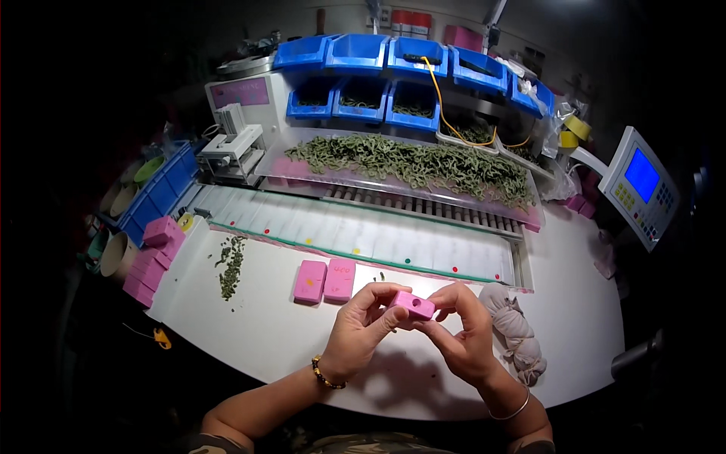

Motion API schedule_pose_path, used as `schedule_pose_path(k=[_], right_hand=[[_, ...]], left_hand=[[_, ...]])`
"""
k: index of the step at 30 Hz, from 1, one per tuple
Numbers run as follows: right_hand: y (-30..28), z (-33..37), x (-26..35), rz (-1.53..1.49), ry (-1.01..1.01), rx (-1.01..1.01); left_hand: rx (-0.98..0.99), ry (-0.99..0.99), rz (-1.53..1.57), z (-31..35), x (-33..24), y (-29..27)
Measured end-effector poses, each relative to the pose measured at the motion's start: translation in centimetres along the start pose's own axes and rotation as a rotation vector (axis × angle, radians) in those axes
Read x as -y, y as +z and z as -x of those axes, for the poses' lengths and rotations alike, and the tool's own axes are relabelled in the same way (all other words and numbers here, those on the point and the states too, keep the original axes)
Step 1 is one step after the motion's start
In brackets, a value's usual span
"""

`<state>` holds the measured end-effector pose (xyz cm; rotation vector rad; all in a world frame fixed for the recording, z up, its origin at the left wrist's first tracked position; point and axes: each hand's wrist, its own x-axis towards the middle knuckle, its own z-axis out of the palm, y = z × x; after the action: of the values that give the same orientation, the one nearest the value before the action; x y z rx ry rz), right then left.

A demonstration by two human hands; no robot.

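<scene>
Block point(403, 300), pink, is held up in front of the body, over the white worktop point(257, 340), between the two hands; a shadow lies beneath it. Left hand point(354, 333): grasping the block at its left end, thumb on the near side, forefinger along the far top edge. Right hand point(467, 333): fingertips at the block's right end, thumb below, the grip looking lighter than the left's. Neither hand is nearer; both touch it, one from each end. The visible face runs left to right, right end dipping slightly toward the person; a round dark hole point(417, 303) sits in it, right of centre and nearer the right fingertips. True long axis uncertain, since the fingers hide part of the body. Key relation: two pink blocks point(310, 281) point(339, 280) lie flat, side by side, to the left of the held block and a little farther from the person, long axes pointing away from the person; the left hand is the nearer to them. Whether they touch each other, cannot tell. White cloth point(516, 333), bundled, lies just right of the right hand. Green bits point(231, 268) lie well left.
</scene>
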<state>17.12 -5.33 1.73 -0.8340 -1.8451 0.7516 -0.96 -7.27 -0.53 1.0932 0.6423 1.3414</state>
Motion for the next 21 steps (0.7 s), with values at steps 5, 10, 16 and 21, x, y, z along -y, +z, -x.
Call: schedule_pose_path(k=[5, 10, 16, 21], right_hand=[[0.3, -0.7, 0.3, 0.105, -0.098, -0.131], [1.1, -2.3, -0.2, -0.207, 0.185, -0.092], [1.1, -2.8, -1.5, -0.341, 0.390, 0.075], [1.4, -2.9, -2.0, 0.017, 0.292, 0.294]], left_hand=[[-0.193, 0.275, -0.296, -0.3, 1.1, -0.7], [-0.153, 0.596, -0.968, -0.9, -0.4, 0.1], [-0.272, 0.282, -0.871, -5.1, -0.2, -5.8], [-0.547, 0.229, -1.157, -9.0, -1.9, -18.0]])
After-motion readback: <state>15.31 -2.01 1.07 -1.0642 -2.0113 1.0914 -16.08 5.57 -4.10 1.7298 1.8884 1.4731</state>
